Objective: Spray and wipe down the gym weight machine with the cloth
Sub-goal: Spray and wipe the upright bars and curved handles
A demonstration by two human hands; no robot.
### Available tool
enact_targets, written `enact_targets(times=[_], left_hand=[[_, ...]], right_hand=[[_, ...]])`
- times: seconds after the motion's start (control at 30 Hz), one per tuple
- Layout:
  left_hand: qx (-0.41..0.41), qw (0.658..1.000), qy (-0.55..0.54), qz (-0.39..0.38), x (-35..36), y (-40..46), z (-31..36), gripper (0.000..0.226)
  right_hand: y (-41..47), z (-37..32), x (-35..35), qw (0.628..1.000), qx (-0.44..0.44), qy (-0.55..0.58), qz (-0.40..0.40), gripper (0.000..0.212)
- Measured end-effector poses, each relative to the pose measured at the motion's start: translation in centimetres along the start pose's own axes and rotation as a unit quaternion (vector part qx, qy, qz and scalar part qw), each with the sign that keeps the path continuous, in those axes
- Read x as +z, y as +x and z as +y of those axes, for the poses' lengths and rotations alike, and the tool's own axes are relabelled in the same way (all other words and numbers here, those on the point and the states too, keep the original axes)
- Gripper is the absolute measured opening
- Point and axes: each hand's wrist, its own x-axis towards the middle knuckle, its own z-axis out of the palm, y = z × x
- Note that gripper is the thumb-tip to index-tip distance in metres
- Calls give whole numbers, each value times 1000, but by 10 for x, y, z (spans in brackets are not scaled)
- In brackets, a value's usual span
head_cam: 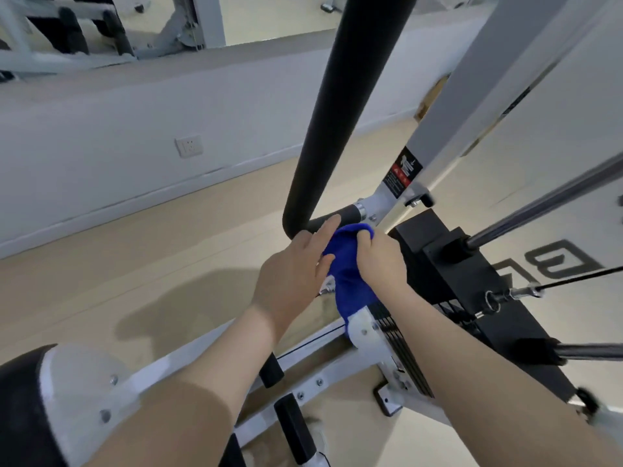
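Note:
A blue cloth [349, 274] hangs between both hands, low in the middle of the view. My right hand [379, 261] is clenched on its upper end. My left hand [293, 274] rests against the cloth's left side with fingers stretched toward the black padded bar [340, 106]. The hands sit just below the bar's lower end, above the white frame [209, 358] of the weight machine. The black weight stack [472, 298] stands right of my right hand. No spray bottle is visible.
Steel guide rods [546, 200] and a cable with a clip [515, 293] run off to the right. A white upright with a warning label [403, 171] rises behind the hands. A wall with a socket [189, 146] lies left, over beige floor.

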Motion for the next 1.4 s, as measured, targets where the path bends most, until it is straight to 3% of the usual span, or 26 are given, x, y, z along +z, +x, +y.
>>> enact_targets(times=[0.07, 0.13, 0.3, 0.37, 0.5, 0.6, 0.67, 0.73, 0.8, 0.87, 0.93, 0.97, 1.03, 1.13, 1.2, 1.27, 1.4], left_hand=[[-27, 999, -31, 15, 8, 14, 9, 52], [-42, 998, -40, 16, 18, 30, 18, 50], [-103, 994, -13, 44, 38, 49, 25, 40], [-123, 991, -4, 47, 40, 49, 24, 40], [-114, 993, -3, 43, 45, 46, 20, 33], [-123, 992, -16, 38, 48, 49, 22, 37], [-131, 991, -8, 41, 47, 48, 22, 52], [-133, 990, 3, 51, 41, 41, 19, 56], [-125, 991, -8, 56, 33, 27, 15, 50], [-117, 992, -10, 51, 26, 9, 7, 43], [-132, 990, 3, 43, 19, -5, -5, 39], [-148, 988, 3, 41, 15, -9, -12, 37], [-187, 981, -9, 44, 7, -17, -25, 32], [-206, 974, -35, 82, 1, -23, -34, 31], [-208, 970, -67, 110, 4, -19, -36, 31], [-212, 962, -107, 133, 9, -13, -37, 29], [-196, 951, -161, 176, 9, -6, -40, 30]], right_hand=[[3, 4, -7, 979, 108, 173, 10, 27], [6, 13, -11, 929, 196, 312, 15, 19], [11, 34, -12, 829, 296, 472, 47, 21], [10, 37, -10, 809, 283, 512, 57, 19], [8, 29, -11, 809, 162, 558, 88, 12], [8, 23, -10, 800, 129, 576, 107, 11], [10, 23, -6, 815, 90, 560, 116, 8], [20, 24, 0, 869, 15, 482, 107, 4], [38, 28, 11, 950, -75, 294, 79, 14], [50, 23, 31, 986, -150, 60, 27, 39], [44, 11, 55, 976, -213, -43, 3, 51], [34, 3, 65, 979, -204, 5, -11, 42], [16, -9, 81, 960, -178, 217, 1, 14], [1, -14, 82, 904, -143, 400, -44, 13], [0, -8, 82, 891, -146, 422, -86, 15], [6, 3, 80, 915, -207, 335, -80, 18], [58, 35, 63, 944, -329, -8, 4, 23]])
